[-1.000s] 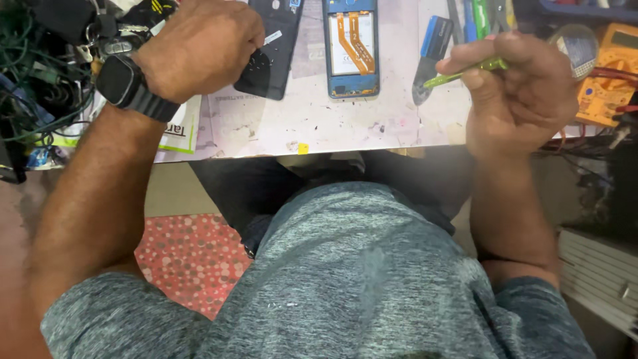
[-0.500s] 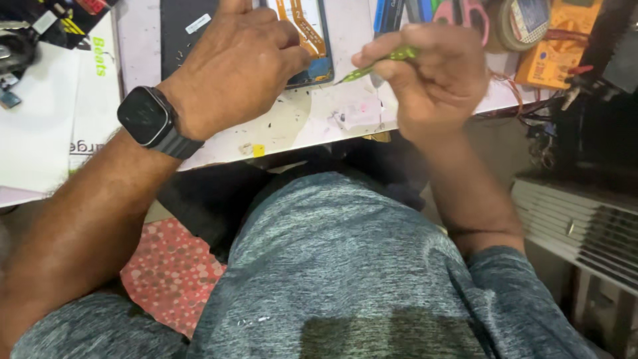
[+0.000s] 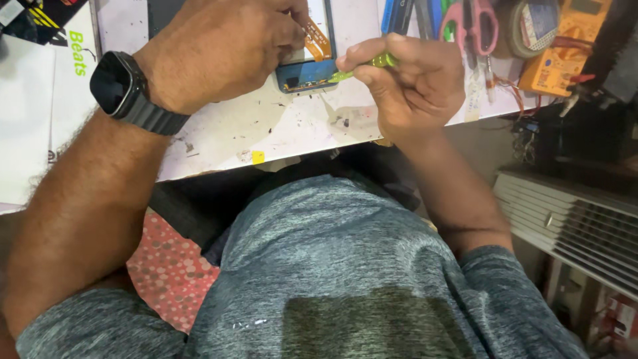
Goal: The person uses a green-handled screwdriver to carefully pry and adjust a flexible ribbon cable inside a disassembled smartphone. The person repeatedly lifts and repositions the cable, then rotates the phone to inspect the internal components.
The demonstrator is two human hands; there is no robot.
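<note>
**Opened phone under two hands at the bench edge**

Top centre of the frame: opened blue-framed phone (image 3: 307,66) flat on the stained white worktop (image 3: 266,133), orange flex ribbon exposed. Left hand (image 3: 226,50), black smartwatch (image 3: 119,86) on its wrist, pressed over the phone's upper part, fingertips pinched together at the ribbon. Right hand (image 3: 412,86) just beside, fingers clamped on a slim green tool (image 3: 362,66), tip touching the phone's lower edge. Pink-handled scissors (image 3: 475,26) and orange multimeter (image 3: 565,46) at upper right.
</note>
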